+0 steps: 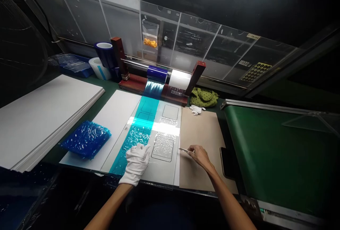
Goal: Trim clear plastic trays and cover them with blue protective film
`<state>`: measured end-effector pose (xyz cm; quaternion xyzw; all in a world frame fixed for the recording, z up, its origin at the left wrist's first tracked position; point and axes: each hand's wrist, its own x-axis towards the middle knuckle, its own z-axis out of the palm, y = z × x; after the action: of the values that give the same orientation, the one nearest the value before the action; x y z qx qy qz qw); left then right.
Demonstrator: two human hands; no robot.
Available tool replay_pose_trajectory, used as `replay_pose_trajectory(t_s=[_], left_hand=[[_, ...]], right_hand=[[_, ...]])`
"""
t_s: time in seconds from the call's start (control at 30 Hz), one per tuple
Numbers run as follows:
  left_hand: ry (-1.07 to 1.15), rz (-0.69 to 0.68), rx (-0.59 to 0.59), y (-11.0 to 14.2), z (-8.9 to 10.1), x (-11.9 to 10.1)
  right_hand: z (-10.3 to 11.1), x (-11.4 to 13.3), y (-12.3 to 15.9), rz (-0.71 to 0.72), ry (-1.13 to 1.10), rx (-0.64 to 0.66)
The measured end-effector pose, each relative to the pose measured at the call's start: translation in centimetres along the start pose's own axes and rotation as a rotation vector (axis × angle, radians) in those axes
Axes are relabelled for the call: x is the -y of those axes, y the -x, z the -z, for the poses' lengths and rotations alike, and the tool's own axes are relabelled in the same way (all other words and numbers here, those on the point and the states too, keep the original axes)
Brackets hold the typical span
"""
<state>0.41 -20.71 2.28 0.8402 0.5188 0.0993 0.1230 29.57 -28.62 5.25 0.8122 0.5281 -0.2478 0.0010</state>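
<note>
My left hand (137, 162), in a white glove, rests on a strip of translucent blue film (147, 108). Its fingers lie bent against the film, with nothing visible gripped. The strip comes down from a blue film roll (157, 73) across a clear sheet (162, 168) with outlined rounded rectangles. To the right of that strip, clear wrinkled film (163, 147) covers some of the outlines. My bare right hand (199, 155) is closed on a slim pointed knife (185, 150), its tip toward the sheet's right edge, above brown board (198, 177).
A wooden roll stand (195, 81) is behind the sheet. Left are crumpled blue film (86, 139), stacked white sheets (45, 113) and standing tape rolls (99, 68). Right are a phone (227, 162), a green belt (278, 155), a loose white glove (197, 110) and a green dotted pouch (203, 97).
</note>
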Motion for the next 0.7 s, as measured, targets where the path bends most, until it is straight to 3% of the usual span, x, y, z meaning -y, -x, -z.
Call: replay_pose_trajectory(t_s=[0.17, 0.37, 0.53, 0.7], left_hand=[[-0.083, -0.022, -0.03, 2.7, -0.4, -0.3], [-0.13, -0.097, -0.037, 3.2, -2.0, -1.2], [-0.174, -0.203, -0.026, 2.1, -2.9, -1.9], [-0.187, -0.273, -0.02, -0.5, -3.4, -1.9]], right_hand=[[-4.1, -0.7, 2.9, -0.058, -0.216, 0.038], [-7.9, -0.2, 2.5, -0.083, -0.515, 0.03], [-9.2, 0.3, 2.3, -0.093, -0.821, 0.091], [-9.2, 0.2, 2.4, -0.088, -1.042, 0.132]])
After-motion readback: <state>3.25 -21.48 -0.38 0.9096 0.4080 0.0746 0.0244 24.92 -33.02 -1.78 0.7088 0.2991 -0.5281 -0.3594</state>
